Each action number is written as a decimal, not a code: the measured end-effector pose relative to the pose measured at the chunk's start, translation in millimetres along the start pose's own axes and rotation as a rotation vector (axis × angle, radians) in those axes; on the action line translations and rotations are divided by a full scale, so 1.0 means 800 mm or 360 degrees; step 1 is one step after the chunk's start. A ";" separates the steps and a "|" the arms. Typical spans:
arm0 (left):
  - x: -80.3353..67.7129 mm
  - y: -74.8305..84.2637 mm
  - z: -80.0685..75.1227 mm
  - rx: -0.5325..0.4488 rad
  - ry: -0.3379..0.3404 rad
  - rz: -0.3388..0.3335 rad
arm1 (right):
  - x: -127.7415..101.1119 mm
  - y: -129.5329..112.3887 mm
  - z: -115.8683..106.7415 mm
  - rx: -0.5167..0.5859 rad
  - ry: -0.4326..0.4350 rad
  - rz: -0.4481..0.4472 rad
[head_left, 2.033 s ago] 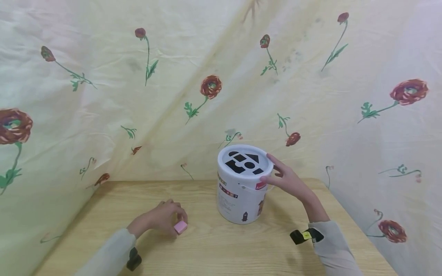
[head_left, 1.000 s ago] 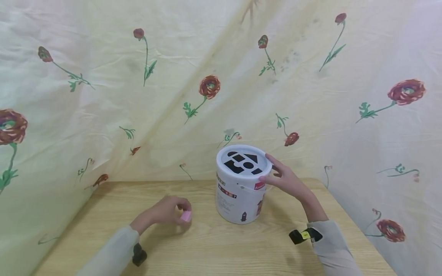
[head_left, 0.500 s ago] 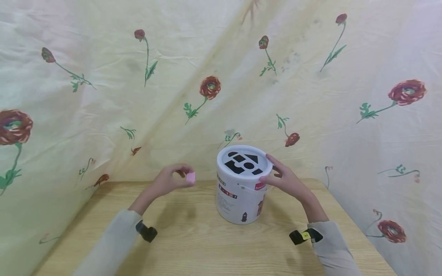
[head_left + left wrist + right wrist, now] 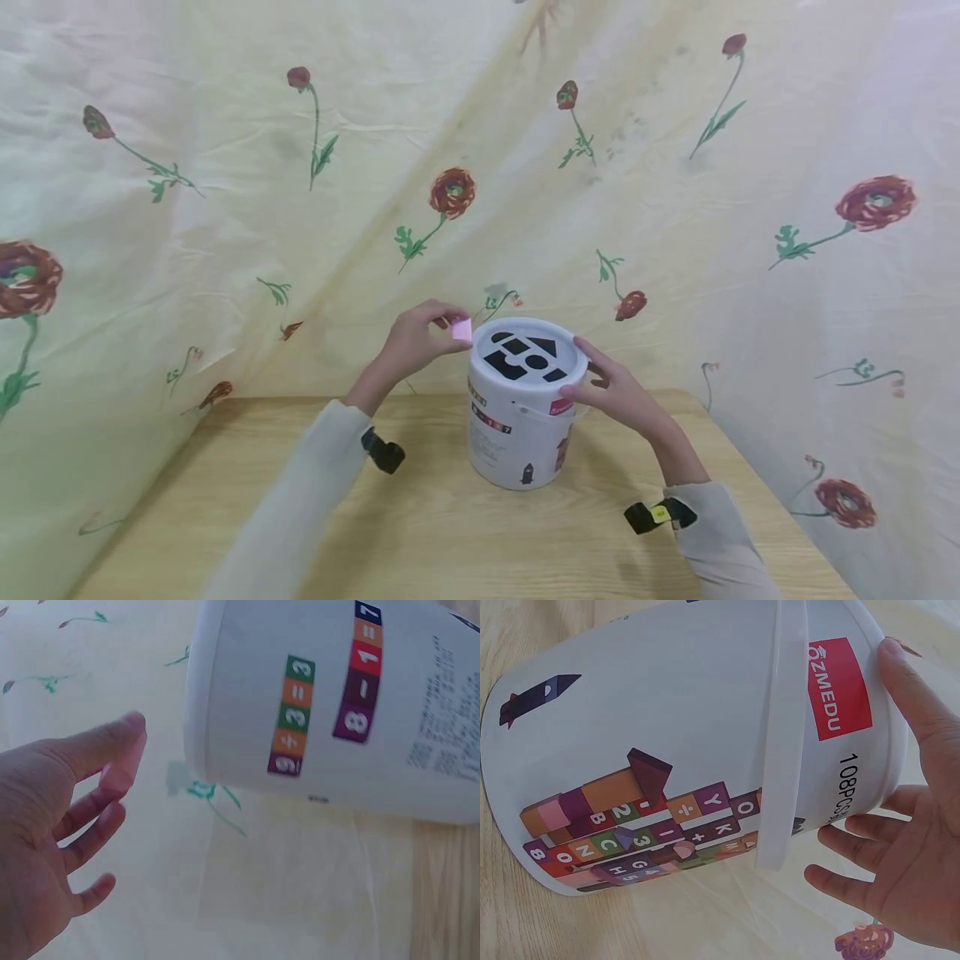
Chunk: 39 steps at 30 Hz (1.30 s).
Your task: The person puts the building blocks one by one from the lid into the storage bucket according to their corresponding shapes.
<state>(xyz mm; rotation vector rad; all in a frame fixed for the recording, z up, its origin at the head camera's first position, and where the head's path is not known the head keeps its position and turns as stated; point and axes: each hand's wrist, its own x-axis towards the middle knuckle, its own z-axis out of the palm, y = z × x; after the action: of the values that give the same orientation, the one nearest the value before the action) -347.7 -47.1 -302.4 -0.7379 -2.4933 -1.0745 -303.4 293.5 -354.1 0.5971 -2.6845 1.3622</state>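
A white bucket [image 4: 517, 442] stands upright on the table, its lid [image 4: 491, 354] cut with several black-looking shaped holes. My left hand [image 4: 415, 337] pinches a small pink block [image 4: 461, 330] between thumb and fingers, raised to lid height at the bucket's left rim. In the left wrist view the pink block [image 4: 124, 766] sits between thumb and forefinger, a short gap from the bucket's wall. On the other side, my right hand [image 4: 618, 392] grips the lid's edge with thumb in front and fingers behind. The right wrist view has this hand [image 4: 922, 825] spread around the rim.
The bucket's white handle [image 4: 784, 735] hangs down its side. A pale flowered cloth [image 4: 337, 208] rises behind and on both sides of the wooden table [image 4: 465, 542]. Each wrist bears a black strapped device, such as the right one [image 4: 651, 515].
From low over the table at left, my left hand has lifted the pink block up and rightward to the bucket's lid edge. My right hand keeps its hold on the rim.
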 end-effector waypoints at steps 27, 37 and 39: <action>0.052 0.023 0.053 0.0381 -0.0132 -0.0076 | 0.002 0.002 0.001 0.0031 0.0001 0.0003; 0.057 0.023 0.069 0.0353 -0.0197 -0.0011 | 0.000 0.001 0.000 0.0022 0.0006 0.0004; 0.058 0.024 0.070 0.0391 -0.0215 0.0011 | 0.000 0.002 0.000 0.0018 0.0007 0.0005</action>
<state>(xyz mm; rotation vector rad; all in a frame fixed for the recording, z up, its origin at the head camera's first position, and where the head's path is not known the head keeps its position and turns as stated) -379.7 21.2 -306.5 -0.7659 -2.6701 -0.7181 -303.6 294.1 -355.3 0.5904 -2.6771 1.3784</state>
